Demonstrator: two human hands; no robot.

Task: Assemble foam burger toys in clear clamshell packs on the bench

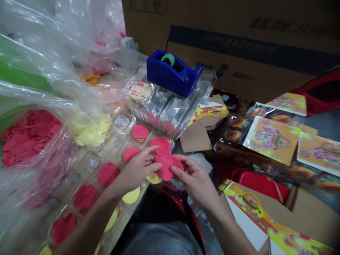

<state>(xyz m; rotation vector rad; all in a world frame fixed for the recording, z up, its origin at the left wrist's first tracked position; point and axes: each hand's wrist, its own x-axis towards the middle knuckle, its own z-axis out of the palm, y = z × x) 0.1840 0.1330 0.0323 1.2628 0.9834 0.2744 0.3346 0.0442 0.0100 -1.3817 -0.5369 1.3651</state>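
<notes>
A thin red wavy-edged piece (166,166) is gripped at its right edge between the thumb and fingers of my right hand (198,182). My left hand (139,168) pinches its left edge with thumb and fingers. Just behind it lies another red piece (160,145), partly overlapped. Below my hands are clear plastic trays (123,122) with round cups. Several cups hold red pieces (108,174), and the near row shows yellow round pieces (131,196), some partly hidden by my left forearm.
Bags at the left hold red pieces (32,136) and yellow pieces (92,131). A blue tape dispenser (172,76) stands on stacked clear trays (172,108). To the right are printed burger packs (272,140) and an open printed carton (255,209). A large cardboard box (212,49) stands behind.
</notes>
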